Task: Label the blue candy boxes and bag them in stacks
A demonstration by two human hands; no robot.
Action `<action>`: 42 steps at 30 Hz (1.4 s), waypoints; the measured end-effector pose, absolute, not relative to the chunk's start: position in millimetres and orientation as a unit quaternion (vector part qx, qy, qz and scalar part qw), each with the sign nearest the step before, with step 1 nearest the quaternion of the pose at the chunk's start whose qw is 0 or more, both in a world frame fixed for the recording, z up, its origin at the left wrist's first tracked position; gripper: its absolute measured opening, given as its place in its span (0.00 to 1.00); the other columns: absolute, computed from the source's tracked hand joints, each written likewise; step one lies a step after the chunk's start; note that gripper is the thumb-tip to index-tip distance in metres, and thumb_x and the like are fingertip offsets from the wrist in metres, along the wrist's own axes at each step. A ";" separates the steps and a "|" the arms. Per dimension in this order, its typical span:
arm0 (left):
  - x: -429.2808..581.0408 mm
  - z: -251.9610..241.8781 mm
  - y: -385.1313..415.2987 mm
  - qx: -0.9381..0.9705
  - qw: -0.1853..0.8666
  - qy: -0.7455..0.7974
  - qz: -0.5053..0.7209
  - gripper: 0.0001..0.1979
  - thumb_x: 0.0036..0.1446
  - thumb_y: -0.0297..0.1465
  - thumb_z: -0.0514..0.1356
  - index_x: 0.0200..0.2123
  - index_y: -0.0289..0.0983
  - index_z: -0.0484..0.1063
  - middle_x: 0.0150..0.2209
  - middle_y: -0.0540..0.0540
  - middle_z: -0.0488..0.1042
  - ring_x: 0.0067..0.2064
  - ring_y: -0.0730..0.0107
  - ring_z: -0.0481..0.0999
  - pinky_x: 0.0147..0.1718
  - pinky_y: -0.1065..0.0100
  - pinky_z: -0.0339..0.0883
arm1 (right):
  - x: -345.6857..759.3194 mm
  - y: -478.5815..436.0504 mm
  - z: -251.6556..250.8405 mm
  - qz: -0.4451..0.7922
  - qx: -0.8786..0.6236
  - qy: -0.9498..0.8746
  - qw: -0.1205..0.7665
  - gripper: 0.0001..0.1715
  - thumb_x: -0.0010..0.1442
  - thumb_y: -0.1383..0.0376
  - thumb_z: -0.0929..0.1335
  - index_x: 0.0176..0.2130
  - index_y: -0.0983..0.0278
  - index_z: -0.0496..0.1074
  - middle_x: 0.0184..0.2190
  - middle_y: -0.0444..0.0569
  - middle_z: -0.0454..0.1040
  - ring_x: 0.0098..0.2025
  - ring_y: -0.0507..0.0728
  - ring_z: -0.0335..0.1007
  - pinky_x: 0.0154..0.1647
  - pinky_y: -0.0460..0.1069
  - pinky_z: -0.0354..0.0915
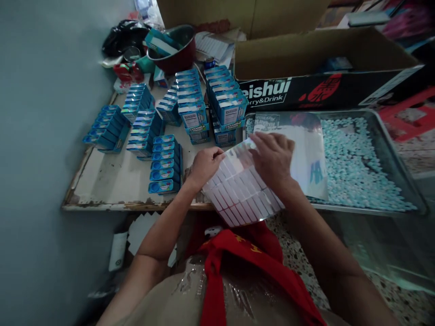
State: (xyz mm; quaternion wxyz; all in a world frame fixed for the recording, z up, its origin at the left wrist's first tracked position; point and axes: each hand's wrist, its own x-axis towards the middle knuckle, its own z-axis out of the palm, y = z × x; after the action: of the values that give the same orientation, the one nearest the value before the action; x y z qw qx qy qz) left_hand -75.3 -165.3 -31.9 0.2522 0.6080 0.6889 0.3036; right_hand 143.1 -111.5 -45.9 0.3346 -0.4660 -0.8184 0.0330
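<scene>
My left hand (pixel 204 164) is closed on the left edge of a shiny sheet of small white stickers (pixel 243 194), holding it over the table's front edge. My right hand (pixel 273 158) lies on the sheet's upper part, its fingers pressed together near the top stickers. Just left of my left hand is a row of small blue boxes (pixel 165 165) lying flat on the table. A second glossy sheet (pixel 307 154) rests on the metal tray behind my right hand.
Several stacks of blue boxes (pixel 193 102) stand at the back of the worn white table (pixel 112 181). A metal tray (pixel 401 158) of pale blue candies (pixel 353 158) lies on the right. Behind are a cardboard box (pixel 322 68) and a red bowl (pixel 176 50). A wall runs along the left.
</scene>
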 end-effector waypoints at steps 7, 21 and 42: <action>-81.1 -28.7 -171.8 0.604 0.246 0.701 0.289 0.08 0.63 0.30 0.63 0.40 0.37 0.83 0.41 0.42 0.85 0.43 0.58 0.81 0.44 0.61 0.68 | 102.5 -123.4 -51.6 0.018 -0.322 -0.917 0.235 0.20 0.75 0.67 0.62 0.59 0.56 0.77 0.55 0.51 0.82 0.56 0.67 0.70 0.58 0.64 0.58; -94.3 -32.9 -181.3 0.607 0.293 0.687 0.271 0.09 0.62 0.31 0.63 0.35 0.38 0.84 0.34 0.44 0.83 0.37 0.62 0.78 0.42 0.61 0.70 | 120.5 -151.0 -71.1 0.097 -0.315 -0.912 0.245 0.18 0.73 0.67 0.63 0.50 0.50 0.80 0.55 0.43 0.83 0.56 0.63 0.77 0.67 0.68 0.58; -223.9 -55.5 -293.5 0.358 0.258 0.725 0.529 0.29 0.66 0.41 0.65 0.67 0.39 0.69 0.67 0.37 0.73 0.68 0.52 0.73 0.64 0.53 0.71 | -38.8 -159.2 35.1 0.689 -0.255 -0.581 0.351 0.15 0.51 0.52 0.80 0.28 0.58 0.78 0.18 0.39 0.60 0.21 0.49 0.48 0.22 0.49 0.44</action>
State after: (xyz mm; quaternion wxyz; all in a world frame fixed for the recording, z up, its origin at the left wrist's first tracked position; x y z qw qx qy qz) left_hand -223.9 -293.5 -55.5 0.2578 0.3580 0.7252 0.5286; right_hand -38.8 -159.2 35.1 0.3514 -0.2552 -0.5805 0.6888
